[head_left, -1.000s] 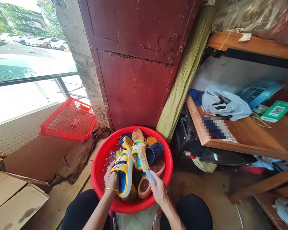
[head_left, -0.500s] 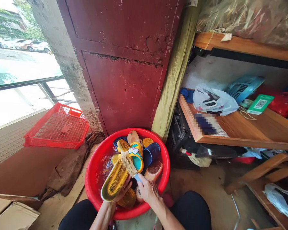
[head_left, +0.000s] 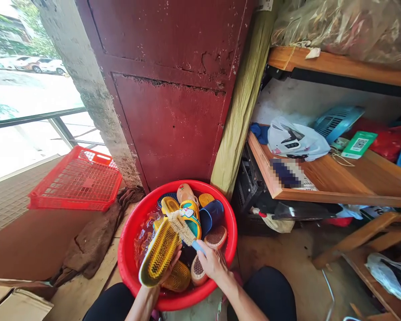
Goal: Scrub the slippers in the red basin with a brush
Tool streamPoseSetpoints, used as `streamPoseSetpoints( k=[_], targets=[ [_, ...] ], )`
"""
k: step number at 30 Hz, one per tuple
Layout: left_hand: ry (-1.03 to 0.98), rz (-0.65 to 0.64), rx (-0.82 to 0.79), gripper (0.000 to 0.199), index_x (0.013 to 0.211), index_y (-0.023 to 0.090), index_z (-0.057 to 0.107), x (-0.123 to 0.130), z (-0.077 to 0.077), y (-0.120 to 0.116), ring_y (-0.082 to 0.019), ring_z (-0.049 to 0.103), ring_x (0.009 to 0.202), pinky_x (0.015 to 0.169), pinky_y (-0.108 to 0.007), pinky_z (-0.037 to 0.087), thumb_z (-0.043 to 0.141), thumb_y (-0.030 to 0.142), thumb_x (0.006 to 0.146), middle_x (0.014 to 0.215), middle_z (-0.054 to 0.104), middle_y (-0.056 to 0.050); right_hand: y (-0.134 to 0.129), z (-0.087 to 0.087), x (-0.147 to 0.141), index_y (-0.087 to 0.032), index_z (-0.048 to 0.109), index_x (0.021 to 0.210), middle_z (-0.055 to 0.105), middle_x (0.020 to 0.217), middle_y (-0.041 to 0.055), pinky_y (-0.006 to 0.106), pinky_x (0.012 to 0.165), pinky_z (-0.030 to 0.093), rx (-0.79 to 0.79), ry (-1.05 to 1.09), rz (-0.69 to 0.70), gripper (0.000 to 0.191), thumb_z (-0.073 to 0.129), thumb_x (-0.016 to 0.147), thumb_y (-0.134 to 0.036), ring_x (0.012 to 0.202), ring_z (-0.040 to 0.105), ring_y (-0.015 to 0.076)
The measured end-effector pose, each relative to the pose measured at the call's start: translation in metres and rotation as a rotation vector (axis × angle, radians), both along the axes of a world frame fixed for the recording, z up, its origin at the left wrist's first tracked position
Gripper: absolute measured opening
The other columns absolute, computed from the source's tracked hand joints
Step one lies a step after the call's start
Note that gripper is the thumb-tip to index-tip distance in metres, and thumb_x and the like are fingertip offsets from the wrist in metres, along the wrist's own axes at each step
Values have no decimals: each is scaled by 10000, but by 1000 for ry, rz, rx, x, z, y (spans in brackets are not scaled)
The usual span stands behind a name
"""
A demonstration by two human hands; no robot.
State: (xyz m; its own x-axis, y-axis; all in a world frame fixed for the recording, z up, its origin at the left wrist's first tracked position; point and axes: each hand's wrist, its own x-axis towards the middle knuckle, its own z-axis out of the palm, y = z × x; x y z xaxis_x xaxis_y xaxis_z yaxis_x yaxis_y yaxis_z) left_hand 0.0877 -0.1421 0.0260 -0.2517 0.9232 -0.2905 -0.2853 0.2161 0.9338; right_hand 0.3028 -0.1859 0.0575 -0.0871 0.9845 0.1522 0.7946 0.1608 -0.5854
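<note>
My left hand is closed around a yellow slipper, whose ridged sole faces up; part of the hand is hidden beneath it. In my right hand is the blue handle of a scrub brush, its pale bristled head lying over the upper end of that sole. Both hands are over a red basin of water. Several other slippers fill it: a yellow one with a cartoon strap, a dark blue one and a beige one with a brown sole.
A red plastic crate stands to the left, beside a brown cloth on the floor. Behind the basin rises a dark red metal door. At right, a wooden shelf holds a white plastic bag and a blue fan.
The brush has shifted slightly down and right along with my right hand. The yellow slipper stays in my left hand, sole up. The view has moved a little.
</note>
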Motion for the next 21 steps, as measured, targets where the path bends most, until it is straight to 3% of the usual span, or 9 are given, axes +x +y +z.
streamPoseSetpoints(
  k=[3, 4, 7, 10, 15, 18, 21],
  targets=[
    [166, -101, 25, 378, 782, 190, 743, -13, 3, 10, -225, 734, 697, 602, -281, 589, 425, 341, 919, 674, 736, -79, -2, 1, 9, -213, 625, 1371, 719, 1268, 87, 332, 1035, 511, 20, 165, -9, 435, 412, 1005, -314, 1180, 670, 223],
    [181, -103, 27, 357, 794, 164, 756, -17, 2, 14, -228, 732, 671, 596, -279, 588, 459, 337, 891, 639, 728, -68, -7, 2, 10, -205, 615, 1382, 702, 1300, 92, 330, 1041, 508, 24, 201, -35, 446, 401, 1011, -328, 1198, 661, 223],
    [99, 11, -8, 224, 962, 160, 759, -21, -2, 23, -224, 748, 751, 719, -307, 611, 652, 269, 798, 757, 777, -44, -25, 4, 7, -202, 529, 1466, 641, 1391, 91, 321, 1056, 495, 33, 246, -70, 489, 377, 1015, -313, 1245, 630, 214],
    [-73, 85, -64, 409, 1140, 186, 720, -18, -13, 24, -209, 745, 812, 808, -338, 604, 720, 219, 732, 912, 793, -40, -43, 5, 0, -239, 487, 1502, 667, 1358, 74, 304, 1021, 515, -4, 199, 32, 528, 408, 980, -243, 1205, 657, 213],
    [-222, 68, -106, 542, 1232, 208, 673, -11, -25, 17, -220, 746, 805, 822, -382, 607, 739, 245, 695, 938, 793, -31, -69, 4, 1, -320, 572, 1431, 775, 1141, 33, 260, 899, 564, -147, 101, 142, 515, 491, 932, -222, 995, 747, 213],
    [-160, 2, -53, 595, 1248, 193, 667, -7, -19, 15, -264, 750, 913, 856, -393, 601, 763, 325, 676, 998, 797, -60, -62, 8, 7, -309, 570, 1436, 777, 1132, 40, 260, 899, 562, -122, 90, 103, 499, 484, 948, -244, 998, 745, 214],
    [8, -152, 41, 598, 1207, 187, 696, -3, -9, 12, -315, 719, 1056, 917, -399, 581, 775, 371, 643, 1076, 790, -82, -35, 16, 4, -248, 556, 1451, 755, 1190, 80, 294, 933, 555, -47, 47, 9, 502, 419, 969, -223, 1052, 727, 224]
  ],
)
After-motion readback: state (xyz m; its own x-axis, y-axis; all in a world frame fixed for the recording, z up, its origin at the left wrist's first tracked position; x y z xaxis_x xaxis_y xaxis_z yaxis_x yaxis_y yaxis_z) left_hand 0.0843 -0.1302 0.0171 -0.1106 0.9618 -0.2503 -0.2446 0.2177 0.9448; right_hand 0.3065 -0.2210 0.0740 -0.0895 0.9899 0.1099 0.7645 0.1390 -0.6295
